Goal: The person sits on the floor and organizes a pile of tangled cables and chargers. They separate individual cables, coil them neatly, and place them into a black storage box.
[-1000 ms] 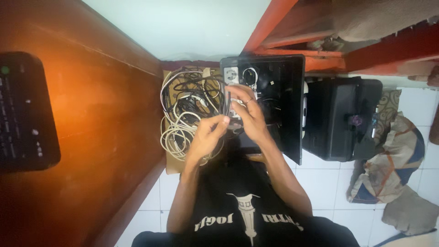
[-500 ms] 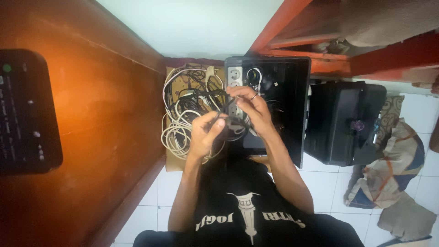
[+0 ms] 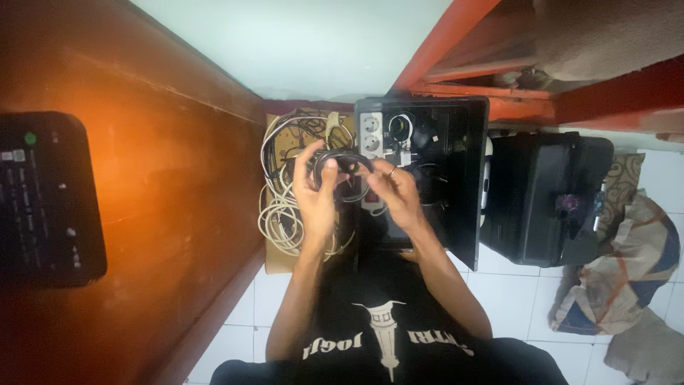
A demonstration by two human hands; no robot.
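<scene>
A black cable (image 3: 347, 158) curves in a loop between my two hands. My left hand (image 3: 315, 194) grips the loop's left side, fingers wrapped around it. My right hand (image 3: 394, 192), with a ring on one finger, pinches the cable at the loop's right side. Both hands hover over a cardboard box (image 3: 279, 261) filled with tangled white and black cables (image 3: 279, 214). Just beyond the hands, a white power strip (image 3: 370, 134) lies in a black open case (image 3: 463, 171).
A brown wooden desk (image 3: 164, 207) rises on the left with a black keyboard (image 3: 46, 199) on it. A black bag (image 3: 545, 199) and crumpled cloths (image 3: 620, 271) lie on the white tiled floor at right. Red wooden frame (image 3: 456, 43) stands behind.
My left hand rose and moved up toward the box's far side, and the black cable now forms a rounder loop between both hands. The view shifted slightly.
</scene>
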